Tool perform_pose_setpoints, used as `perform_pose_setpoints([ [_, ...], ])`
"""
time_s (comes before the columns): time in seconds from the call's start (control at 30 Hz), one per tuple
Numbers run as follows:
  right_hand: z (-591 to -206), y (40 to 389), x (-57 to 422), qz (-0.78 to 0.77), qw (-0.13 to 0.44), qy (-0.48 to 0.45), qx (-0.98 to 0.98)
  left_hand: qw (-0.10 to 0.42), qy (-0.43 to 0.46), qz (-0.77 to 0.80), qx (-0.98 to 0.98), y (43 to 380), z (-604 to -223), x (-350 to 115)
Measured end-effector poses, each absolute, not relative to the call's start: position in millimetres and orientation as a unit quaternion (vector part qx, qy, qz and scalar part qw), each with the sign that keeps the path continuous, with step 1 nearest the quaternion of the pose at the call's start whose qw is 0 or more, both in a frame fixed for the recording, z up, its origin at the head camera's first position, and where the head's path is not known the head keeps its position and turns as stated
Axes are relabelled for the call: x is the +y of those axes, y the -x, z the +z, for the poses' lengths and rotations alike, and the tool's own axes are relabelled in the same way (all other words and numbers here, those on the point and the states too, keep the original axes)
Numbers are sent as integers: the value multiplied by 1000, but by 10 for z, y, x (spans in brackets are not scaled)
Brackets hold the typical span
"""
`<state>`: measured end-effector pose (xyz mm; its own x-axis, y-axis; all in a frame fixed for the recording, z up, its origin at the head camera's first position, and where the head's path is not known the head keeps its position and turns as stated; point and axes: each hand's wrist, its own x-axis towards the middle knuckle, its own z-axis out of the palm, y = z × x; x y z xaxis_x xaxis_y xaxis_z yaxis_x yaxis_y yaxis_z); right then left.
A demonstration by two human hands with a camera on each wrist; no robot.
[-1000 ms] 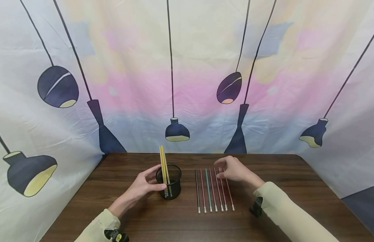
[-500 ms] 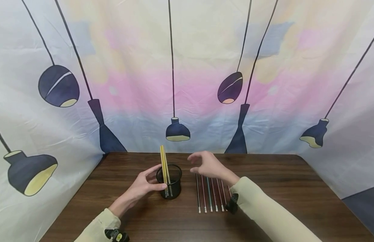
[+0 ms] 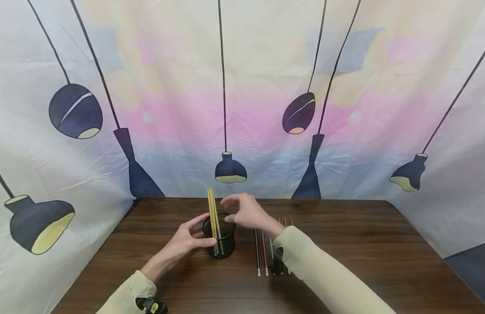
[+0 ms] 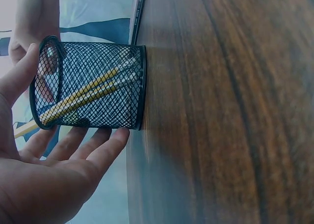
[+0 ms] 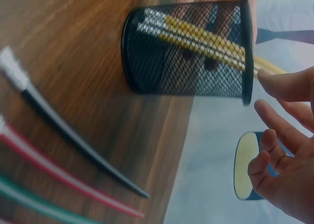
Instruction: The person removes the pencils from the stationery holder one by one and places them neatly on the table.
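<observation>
A black mesh pen holder [image 3: 226,246] stands upright on the wooden table, with yellow pencils [image 3: 212,209] leaning inside it, eraser ends down. My left hand [image 3: 181,240] grips the holder from the left, thumb near the rim and fingers round the far side, as the left wrist view [image 4: 54,180] shows. Just right of the rim hovers my right hand [image 3: 248,211], its fingers loosely bent and holding nothing. In the right wrist view its thumb [image 5: 287,85] lies close to the rim and the yellow pencils; whether it touches them I cannot tell.
To the right of the holder lies a row of pencils, among them a black pencil [image 3: 257,255], a red one [image 3: 264,255] and a teal one [image 5: 37,204]. My right forearm covers part of the row. A lamp-patterned cloth [image 3: 258,109] hangs behind the table [image 3: 203,288].
My right hand has moved left from above the pencil row to beside the holder's rim. The left hand and the holder have stayed in place.
</observation>
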<state>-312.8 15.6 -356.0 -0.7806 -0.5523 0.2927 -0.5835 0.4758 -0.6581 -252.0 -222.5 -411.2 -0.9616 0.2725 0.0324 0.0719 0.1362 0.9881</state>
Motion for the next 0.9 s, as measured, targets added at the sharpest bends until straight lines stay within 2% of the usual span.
perform_pose_setpoints([
  [0.3,-3544,3109,-59,386,30,-320,-865,80,-113,646,750,2519,-4111,-2224],
  [0.67,-3601,3114,-144,397,31,-308,-864,80,-117,648,748,2512,-4110,-2225],
  [0.9,-3667,3124,-164,415,51,-301,-857,81,-115,648,749,2506,-4104,-2221],
])
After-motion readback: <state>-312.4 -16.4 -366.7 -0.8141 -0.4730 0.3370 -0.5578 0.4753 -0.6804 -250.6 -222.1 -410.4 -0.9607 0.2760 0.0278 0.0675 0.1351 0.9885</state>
